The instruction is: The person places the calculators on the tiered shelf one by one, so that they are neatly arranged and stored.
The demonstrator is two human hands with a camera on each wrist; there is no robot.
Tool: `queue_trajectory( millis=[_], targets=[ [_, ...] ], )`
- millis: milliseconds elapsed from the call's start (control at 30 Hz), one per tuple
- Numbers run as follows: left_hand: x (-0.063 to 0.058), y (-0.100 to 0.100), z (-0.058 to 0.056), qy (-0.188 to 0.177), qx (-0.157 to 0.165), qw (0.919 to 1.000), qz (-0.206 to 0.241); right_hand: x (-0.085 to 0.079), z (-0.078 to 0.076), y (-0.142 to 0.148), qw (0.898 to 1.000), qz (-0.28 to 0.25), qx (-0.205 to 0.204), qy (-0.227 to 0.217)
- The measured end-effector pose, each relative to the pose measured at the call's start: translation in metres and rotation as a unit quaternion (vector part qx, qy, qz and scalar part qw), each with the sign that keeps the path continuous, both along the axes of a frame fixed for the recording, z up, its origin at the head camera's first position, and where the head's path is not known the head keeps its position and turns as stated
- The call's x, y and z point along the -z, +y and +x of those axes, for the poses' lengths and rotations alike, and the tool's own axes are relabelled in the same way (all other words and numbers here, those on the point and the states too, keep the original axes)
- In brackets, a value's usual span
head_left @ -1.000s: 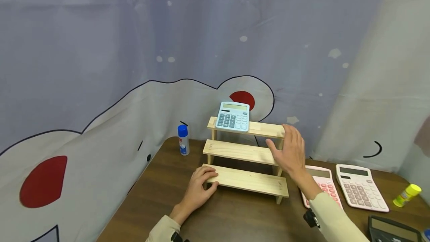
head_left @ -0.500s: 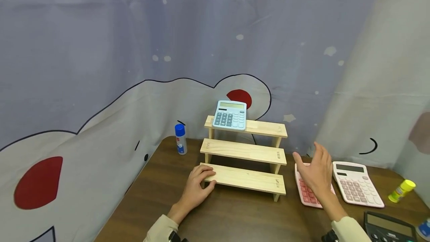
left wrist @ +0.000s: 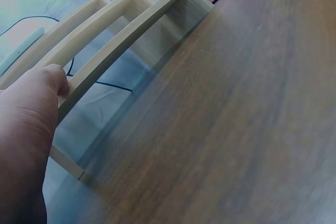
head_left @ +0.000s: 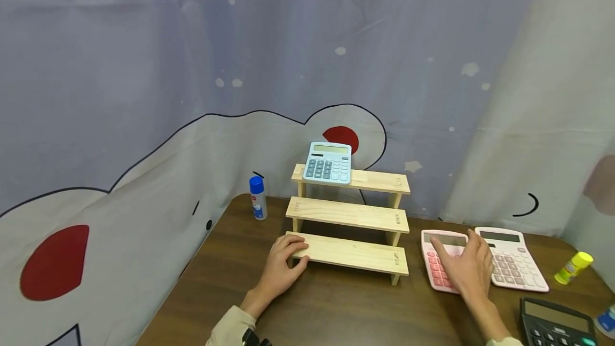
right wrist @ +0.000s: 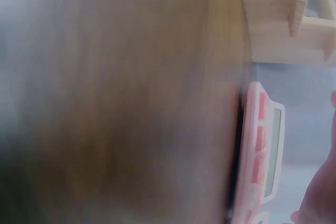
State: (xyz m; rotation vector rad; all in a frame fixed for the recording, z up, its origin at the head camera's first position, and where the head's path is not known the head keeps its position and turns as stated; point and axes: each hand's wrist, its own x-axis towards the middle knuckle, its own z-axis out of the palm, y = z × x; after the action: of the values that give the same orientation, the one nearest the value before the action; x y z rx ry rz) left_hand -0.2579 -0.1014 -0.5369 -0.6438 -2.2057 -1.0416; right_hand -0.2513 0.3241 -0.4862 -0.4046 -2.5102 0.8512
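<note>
A three-step wooden stand [head_left: 348, 213] stands on the brown table, with a light blue calculator [head_left: 328, 163] tilted back on its top step at the left. My left hand [head_left: 278, 263] grips the left end of the lowest step, fingers over the board; the thumb [left wrist: 55, 80] lies at its front edge in the left wrist view. To the right of the stand, a pink calculator [head_left: 438, 268] lies face up. My right hand [head_left: 470, 266] is over its right side, thumb and fingers spread, covering part of the keys. In the right wrist view the hand [right wrist: 321, 182] shows above the calculator [right wrist: 252, 156].
Beside the pink calculator lies a white calculator [head_left: 519, 268], its left part behind the hand. A black calculator [head_left: 557, 320] is at the lower right. A yellow glue stick [head_left: 574, 267] and a blue-capped bottle [head_left: 258, 199] flank the table; a printed curtain [head_left: 144, 95] hangs behind.
My right hand has left the right end of the stand's top step and moved right and down to the pink calculator. My left hand has stayed on the lowest step.
</note>
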Motion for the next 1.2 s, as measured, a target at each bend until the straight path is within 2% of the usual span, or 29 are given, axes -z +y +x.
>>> queue_trajectory(
  millis=[200, 367, 500, 633, 733, 1000, 1200],
  targets=[
    [0.001, 0.003, 0.002, 0.006, 0.003, 1.0000, -0.001, 0.013, 0.008, 0.003, 1.000, -0.001, 0.011, -0.019],
    [0.002, 0.004, 0.004, -0.010, 0.006, 0.9999, 0.001, 0.029, 0.012, 0.003, 0.999, 0.015, 0.014, -0.033],
    [0.004, 0.004, 0.006, -0.014, 0.010, 0.9999, 0.004, 0.039, 0.014, 0.004, 0.999, 0.031, 0.013, -0.015],
    [0.005, 0.003, 0.005, 0.003, 0.013, 0.9998, 0.011, 0.046, 0.013, 0.006, 0.999, 0.052, 0.010, 0.002],
    [0.004, 0.002, 0.004, 0.010, 0.013, 0.9998, 0.015, 0.049, 0.011, 0.008, 0.998, 0.069, 0.008, 0.000],
    [0.001, 0.000, 0.002, 0.000, 0.011, 0.9999, 0.011, 0.050, 0.010, 0.004, 0.995, 0.101, -0.006, 0.016],
    [0.000, 0.000, 0.000, 0.008, 0.011, 0.9998, 0.014, 0.049, 0.008, -0.005, 0.993, 0.108, -0.013, -0.034]
  ],
)
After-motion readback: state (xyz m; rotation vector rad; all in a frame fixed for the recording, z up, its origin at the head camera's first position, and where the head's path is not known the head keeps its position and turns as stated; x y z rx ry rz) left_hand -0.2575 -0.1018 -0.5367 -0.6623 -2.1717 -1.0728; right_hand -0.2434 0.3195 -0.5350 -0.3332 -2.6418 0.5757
